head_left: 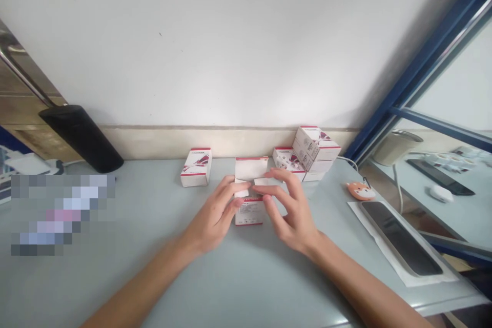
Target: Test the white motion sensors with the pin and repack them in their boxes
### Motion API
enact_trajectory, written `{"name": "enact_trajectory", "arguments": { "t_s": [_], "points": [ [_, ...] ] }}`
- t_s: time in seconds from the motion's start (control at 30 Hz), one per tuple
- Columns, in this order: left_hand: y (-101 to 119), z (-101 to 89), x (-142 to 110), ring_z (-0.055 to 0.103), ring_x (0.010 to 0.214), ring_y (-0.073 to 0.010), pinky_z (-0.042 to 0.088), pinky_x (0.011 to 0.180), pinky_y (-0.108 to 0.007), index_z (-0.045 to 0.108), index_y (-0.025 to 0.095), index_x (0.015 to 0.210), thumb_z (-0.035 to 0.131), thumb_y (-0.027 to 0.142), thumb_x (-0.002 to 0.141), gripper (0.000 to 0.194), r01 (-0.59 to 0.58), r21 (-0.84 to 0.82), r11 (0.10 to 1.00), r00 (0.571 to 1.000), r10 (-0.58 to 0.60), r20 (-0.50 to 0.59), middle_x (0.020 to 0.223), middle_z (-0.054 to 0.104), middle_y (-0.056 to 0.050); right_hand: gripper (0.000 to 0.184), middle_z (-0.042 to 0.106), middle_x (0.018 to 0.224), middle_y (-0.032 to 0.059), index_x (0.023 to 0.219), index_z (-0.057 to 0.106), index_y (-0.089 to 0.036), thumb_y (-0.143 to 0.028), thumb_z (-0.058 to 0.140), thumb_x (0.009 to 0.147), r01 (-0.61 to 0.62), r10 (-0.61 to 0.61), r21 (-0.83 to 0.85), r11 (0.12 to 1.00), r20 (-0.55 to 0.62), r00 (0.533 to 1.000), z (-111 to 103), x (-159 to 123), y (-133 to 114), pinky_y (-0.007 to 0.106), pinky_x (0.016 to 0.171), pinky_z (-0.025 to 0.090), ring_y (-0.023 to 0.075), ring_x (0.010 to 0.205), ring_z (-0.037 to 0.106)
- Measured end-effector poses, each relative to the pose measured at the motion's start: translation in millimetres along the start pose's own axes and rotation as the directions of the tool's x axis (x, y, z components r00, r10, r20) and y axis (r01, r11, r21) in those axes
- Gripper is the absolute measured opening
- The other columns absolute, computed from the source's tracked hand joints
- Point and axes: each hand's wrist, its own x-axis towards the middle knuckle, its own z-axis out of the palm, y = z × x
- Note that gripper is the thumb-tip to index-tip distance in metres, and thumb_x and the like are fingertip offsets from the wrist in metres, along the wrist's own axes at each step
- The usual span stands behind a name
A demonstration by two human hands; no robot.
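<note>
A small white carton with red trim (250, 200) lies on the pale table (161, 246) in front of me, its top lid standing open. My left hand (215, 215) grips its left side, thumb and forefinger on a small side flap. My right hand (290, 210) holds the right side, fingertips pinching the other side flap. Both hands are closed on the carton.
One closed white-and-red box (197, 166) stands to the left, and a pile of similar boxes (307, 156) sits to the right by the wall. A dark phone (400, 238) on white paper and an orange fox-shaped charm (360, 190) lie at right. A black cylinder (82, 136) leans at left.
</note>
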Motion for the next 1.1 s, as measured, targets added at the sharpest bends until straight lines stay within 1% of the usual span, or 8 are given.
{"name": "enact_trajectory", "arguments": {
  "t_s": [0.1, 0.23, 0.33, 0.5, 0.6, 0.7, 0.87, 1.1],
  "points": [
    [-2.8, 5.3, 0.8, 0.061, 0.101, -0.0199, 0.051, 0.089, -0.031, 0.061, 0.028, 0.133, 0.036, 0.042, 0.112, 0.035, -0.008, -0.004, 1.000, 1.000, 0.008, -0.023, 0.115, 0.058, -0.006, 0.024, 0.054, 0.141, 0.0099, 0.119, 0.071, -0.030, -0.020, 0.059, 0.102, -0.126, 0.132, 0.096, 0.987, -0.057, 0.990, -0.7, 3.9, -2.2, 0.053, 0.114, 0.048, 0.0283, 0.138, 0.053],
    [-3.9, 14.5, 2.3, 0.061, 0.111, -0.0219, 0.050, 0.092, -0.032, 0.063, 0.028, 0.128, 0.038, 0.045, 0.111, 0.035, 0.009, -0.058, 0.998, 0.996, -0.014, -0.089, 0.124, 0.060, -0.007, 0.060, 0.050, 0.155, 0.0105, 0.156, 0.037, -0.036, -0.027, 0.062, 0.102, -0.253, 0.290, 0.396, 0.883, -0.034, 0.957, 0.9, 7.6, -3.1, 0.048, 0.110, 0.054, 0.0258, 0.140, 0.054],
    [0.2, 15.1, 3.6, 0.060, 0.121, -0.0237, 0.048, 0.101, -0.034, 0.063, 0.027, 0.130, 0.040, 0.045, 0.110, 0.036, 0.014, -0.094, 0.995, 0.996, -0.023, -0.090, 0.134, 0.059, -0.009, 0.056, 0.056, 0.151, 0.0096, 0.156, 0.039, -0.035, -0.031, 0.059, 0.104, -0.276, 0.298, 0.429, 0.860, 0.018, 0.954, 2.3, 7.0, -1.9, 0.046, 0.111, 0.054, 0.0242, 0.135, 0.059],
    [14.9, 3.2, 3.3, 0.055, 0.125, -0.0262, 0.046, 0.105, -0.040, 0.056, 0.030, 0.143, 0.035, 0.043, 0.111, 0.040, 0.095, -0.034, 0.995, 0.995, -0.095, 0.006, 0.133, 0.058, -0.009, 0.049, 0.058, 0.150, 0.0097, 0.154, 0.046, -0.032, -0.035, 0.056, 0.106, -0.270, 0.276, 0.319, 0.908, 0.027, 0.961, 2.1, 4.9, 2.1, 0.042, 0.109, 0.055, 0.0222, 0.130, 0.061],
    [19.4, -0.7, 1.9, 0.056, 0.109, -0.0236, 0.047, 0.098, -0.040, 0.056, 0.029, 0.137, 0.032, 0.042, 0.112, 0.037, 0.076, 0.030, 0.997, 0.997, -0.076, 0.011, 0.122, 0.057, -0.008, 0.050, 0.062, 0.142, 0.0108, 0.158, 0.042, -0.030, -0.035, 0.048, 0.109, -0.270, 0.284, 0.246, 0.931, -0.025, 0.958, -4.4, 8.3, 13.2, 0.040, 0.101, 0.058, 0.0205, 0.119, 0.066],
    [18.2, 2.0, 0.0, 0.054, 0.092, -0.0190, 0.047, 0.088, -0.036, 0.050, 0.030, 0.134, 0.034, 0.040, 0.111, 0.030, 0.036, 0.032, 0.999, 0.999, -0.036, -0.006, 0.112, 0.054, -0.005, 0.042, 0.066, 0.134, 0.0114, 0.150, 0.052, -0.026, -0.032, 0.047, 0.108, -0.316, 0.313, -0.008, 0.949, -0.118, 0.943, -15.8, 15.2, 34.2, 0.042, 0.098, 0.057, 0.0233, 0.115, 0.066],
    [10.3, 11.7, -3.8, 0.049, 0.080, -0.0138, 0.048, 0.077, -0.030, 0.030, 0.032, 0.131, 0.046, 0.037, 0.109, 0.028, 0.024, -0.093, 0.995, 0.991, -0.036, -0.130, 0.104, 0.046, 0.000, 0.030, 0.070, 0.129, 0.0149, 0.126, 0.071, -0.017, -0.025, 0.052, 0.104, -0.260, 0.356, -0.614, 0.745, 0.036, 0.934, -25.1, 32.0, 71.7, 0.051, 0.105, 0.046, 0.0356, 0.127, 0.054],
    [2.6, 9.5, -3.1, 0.060, 0.094, -0.0152, 0.053, 0.083, -0.032, 0.033, 0.029, 0.121, 0.054, 0.046, 0.105, 0.031, 0.118, -0.148, 0.982, 0.986, -0.134, -0.102, 0.124, 0.051, -0.006, 0.015, 0.079, 0.099, 0.0169, 0.104, 0.074, -0.015, -0.017, 0.062, 0.095, -0.240, 0.451, -0.669, 0.703, 0.159, 0.878, -15.9, 57.0, 95.8, 0.048, 0.100, 0.042, 0.0348, 0.115, 0.061]
  ]
}}
